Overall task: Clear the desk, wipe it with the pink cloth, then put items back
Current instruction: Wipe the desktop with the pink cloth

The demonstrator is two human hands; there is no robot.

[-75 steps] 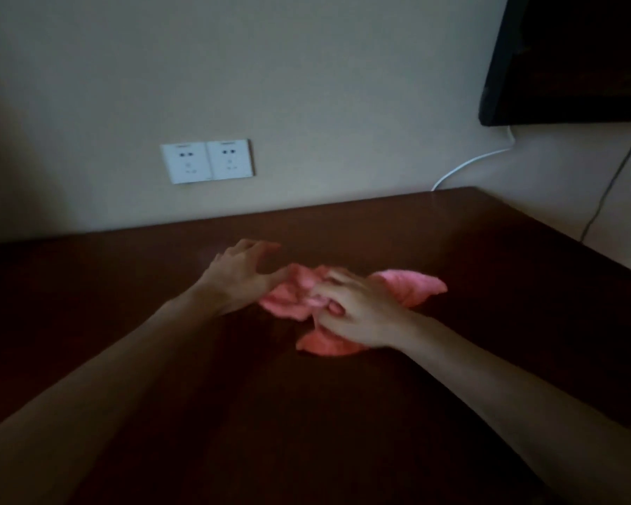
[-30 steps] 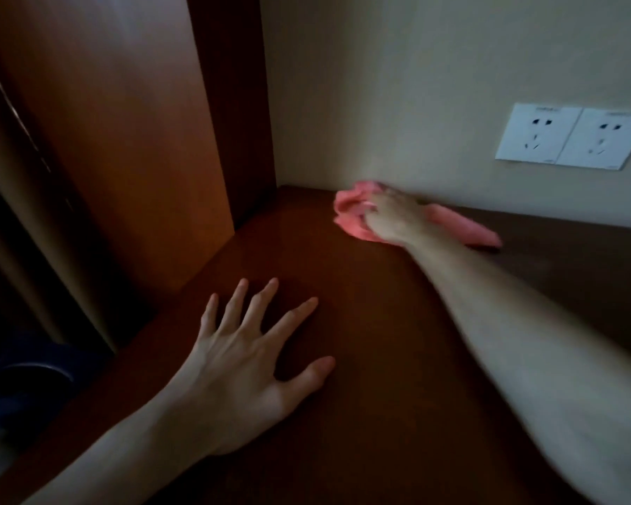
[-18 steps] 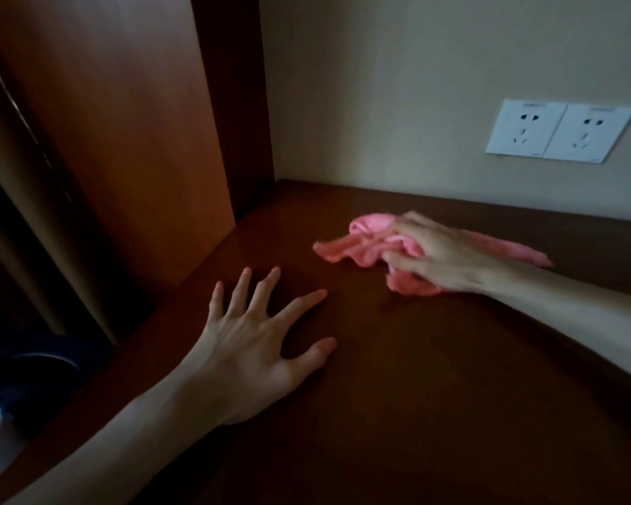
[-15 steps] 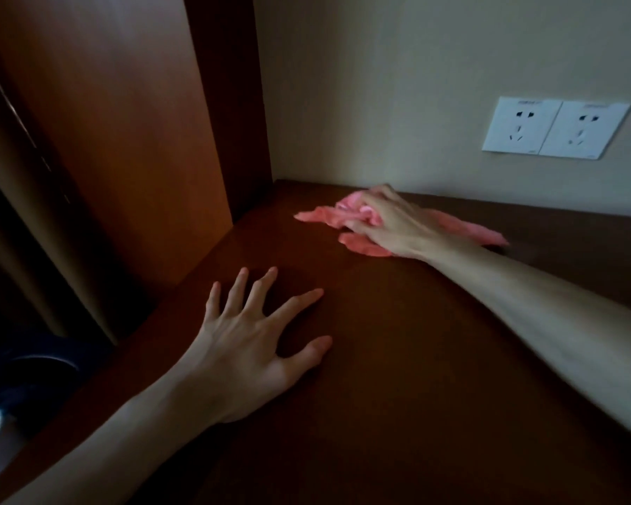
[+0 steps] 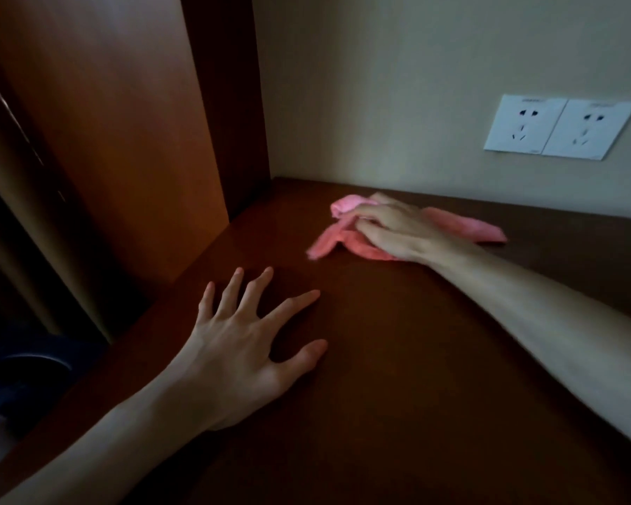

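The wiping step is being done: the pink cloth (image 5: 347, 236) is pressed flat under the right hand (image 5: 397, 231) on the desk (image 5: 397, 377), the left hand (image 5: 245, 344) is spread empty, and the near part should be rubbed next.

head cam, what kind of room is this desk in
Probably a bedroom or hotel room, dimly lit: a dark wooden desk against a plain wall, a double wall socket above it, and a tall wooden cabinet panel at its left end.

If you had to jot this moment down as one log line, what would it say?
phase: wiping | right hand: pressing pink cloth on desk near back wall | left hand: flat on desk, fingers spread, empty
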